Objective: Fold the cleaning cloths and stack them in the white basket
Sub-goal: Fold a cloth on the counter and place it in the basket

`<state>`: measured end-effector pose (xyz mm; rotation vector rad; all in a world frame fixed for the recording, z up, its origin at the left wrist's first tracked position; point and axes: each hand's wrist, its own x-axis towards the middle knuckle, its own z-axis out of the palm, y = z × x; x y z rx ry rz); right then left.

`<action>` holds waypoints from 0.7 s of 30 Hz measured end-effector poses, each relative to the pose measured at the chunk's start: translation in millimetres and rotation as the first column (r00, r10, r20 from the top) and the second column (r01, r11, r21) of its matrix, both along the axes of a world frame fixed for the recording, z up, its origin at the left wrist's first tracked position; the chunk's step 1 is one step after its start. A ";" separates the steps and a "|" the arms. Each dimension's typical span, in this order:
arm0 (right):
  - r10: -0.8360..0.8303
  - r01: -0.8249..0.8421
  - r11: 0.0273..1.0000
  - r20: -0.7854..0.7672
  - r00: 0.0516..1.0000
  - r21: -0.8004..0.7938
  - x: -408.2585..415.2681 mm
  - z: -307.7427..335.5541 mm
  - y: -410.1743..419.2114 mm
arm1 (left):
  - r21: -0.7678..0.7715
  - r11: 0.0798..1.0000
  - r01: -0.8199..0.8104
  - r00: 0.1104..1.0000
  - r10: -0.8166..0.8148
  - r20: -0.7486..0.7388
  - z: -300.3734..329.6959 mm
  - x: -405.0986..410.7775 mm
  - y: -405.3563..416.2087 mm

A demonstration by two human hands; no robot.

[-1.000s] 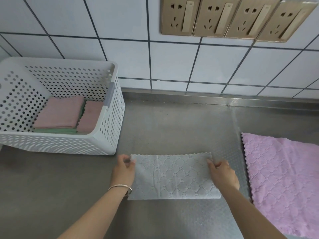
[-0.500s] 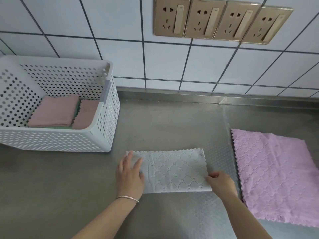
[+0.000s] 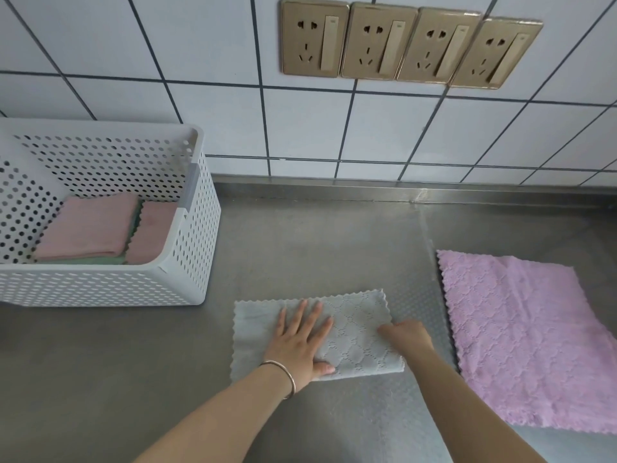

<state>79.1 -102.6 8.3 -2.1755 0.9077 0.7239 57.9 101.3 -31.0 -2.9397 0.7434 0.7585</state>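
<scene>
A light grey cloth [image 3: 360, 332], folded into a rectangle, lies on the steel counter in front of me. My left hand [image 3: 300, 339] rests flat on its middle with fingers spread. My right hand [image 3: 409, 335] grips the cloth's right edge with curled fingers. A purple cloth [image 3: 521, 329] lies unfolded to the right. The white basket [image 3: 187, 262] with holes stands at the left and holds folded pink cloths [image 3: 90, 225] on top of a green one.
The steel counter [image 3: 317, 242] runs back to a white tiled wall with several gold sockets [image 3: 410, 45]. A clear textured mat [image 3: 424, 295] lies under the grey cloth.
My left hand moved from the cloth's left edge onto its middle and flattened. My right hand shifted along the right edge. The view tilted, showing more wall.
</scene>
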 end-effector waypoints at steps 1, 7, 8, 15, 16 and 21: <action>0.017 -0.017 1.000 0.005 1.000 0.003 -0.8 -0.6 -0.4 | 0.002 1.000 -0.004 1.000 0.004 -0.014 -1.9 -0.1 0.5; 0.170 -0.175 0.984 0.141 0.975 0.017 -14.1 5.2 -1.2 | -0.028 0.997 -0.065 0.996 0.063 -0.067 4.8 9.6 -4.0; 0.193 -0.196 0.981 0.166 0.967 0.004 -16.9 7.2 -0.6 | -0.036 0.996 -0.080 0.993 0.077 -0.093 7.3 11.6 -5.1; 0.282 -0.245 0.959 0.485 0.828 -0.140 -35.5 20.7 34.8 | -0.463 0.808 -0.364 0.927 0.362 -0.097 50.9 16.3 -17.3; 0.317 -0.264 0.948 0.513 0.798 -0.176 -37.6 20.1 42.1 | -0.522 0.731 -0.439 0.894 0.412 -0.176 58.9 16.7 -18.4; 0.482 -0.341 0.876 0.614 0.625 -0.340 -46.2 19.2 84.2 | -0.514 0.586 -0.627 0.770 0.566 -0.294 76.4 24.9 -10.8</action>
